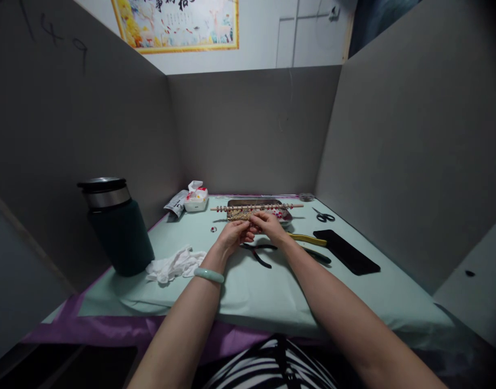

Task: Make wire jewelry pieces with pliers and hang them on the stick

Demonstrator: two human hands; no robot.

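Note:
My left hand (235, 236) and my right hand (268, 224) meet over the middle of the table, fingertips pinched together. Whatever they hold between them is too small to make out. Just beyond them sits a metal tray (254, 203) with gold-coloured pieces (240, 214) and pink-red beads (277, 214) in it. Across the tray lies a thin wooden stick (296, 206) strung with several small rings. A single ring with a red stone (213, 229) rests left of my left hand. Below my hands lie dark-handled pliers (261, 257); yellow-handled pliers (310, 239) are beside my right wrist.
A dark green bottle (120, 232) and a crumpled white cloth (177, 265) stand at left. Behind are a tissue pack (196, 199) and a printed packet (176, 203). At right lie a black phone (349, 253), scissors (324, 216) and a dark green handle (317, 256). Grey partitions (252, 135) enclose the table.

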